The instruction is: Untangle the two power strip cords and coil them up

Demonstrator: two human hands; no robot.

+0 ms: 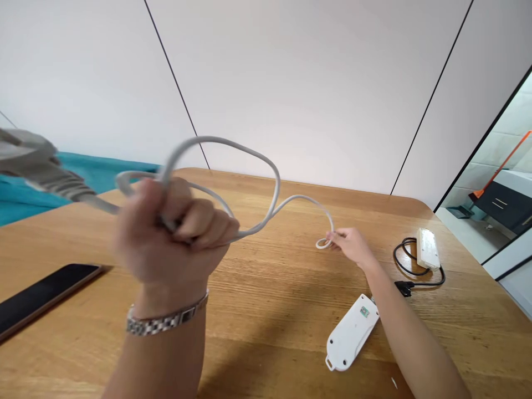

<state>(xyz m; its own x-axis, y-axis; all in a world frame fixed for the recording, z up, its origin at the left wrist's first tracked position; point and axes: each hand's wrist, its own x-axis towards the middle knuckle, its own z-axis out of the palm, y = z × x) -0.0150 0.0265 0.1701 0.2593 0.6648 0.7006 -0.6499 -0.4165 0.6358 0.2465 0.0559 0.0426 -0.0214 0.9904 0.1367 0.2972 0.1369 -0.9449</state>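
Note:
My left hand [174,233] is raised above the wooden table [266,332] in a fist, closed round loops of a white cable [266,160]. The cable's grey plug [29,158] sticks out to the left, blurred. From the fist the cable arcs up and right, then drops to my right hand [351,244], which pinches the cable low over the table where it curls into a small ring. A metal watch band sits on my left wrist.
A white power strip [351,332] lies face down by my right forearm. Another white strip [428,249] with a black cord [409,274] sits at the far right. A dark phone [41,296] lies at the left edge. White wall behind; teal surface at left.

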